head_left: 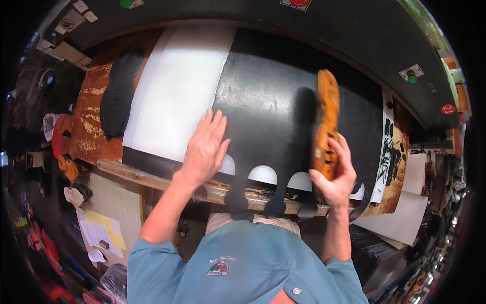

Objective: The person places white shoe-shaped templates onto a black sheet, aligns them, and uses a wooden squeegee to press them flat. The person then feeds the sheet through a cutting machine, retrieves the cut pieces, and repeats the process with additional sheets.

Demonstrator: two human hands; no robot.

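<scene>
My right hand [336, 175] grips the near end of an orange, sole-shaped cutting die [328, 114], fingers and thumb wrapped around it. The die stands on its edge over a black sheet [263, 111]. Flat and with fingers stretched out, my left hand [205, 149] lies where the black sheet meets a white sheet [177, 86]. White rounded patches [262, 174] show through cut-outs along the black sheet's near edge. Below them, dark sole-like strips [276, 202] hang over the table's front, partly blurred.
A dark machine beam [354, 40] with green and red buttons spans the far side. Dark sole-shaped pieces [121, 91] lie on the worn brown board [91, 106] at left. A wooden rail [136, 178] runs along the front. Black scraps [390, 157] lie at right.
</scene>
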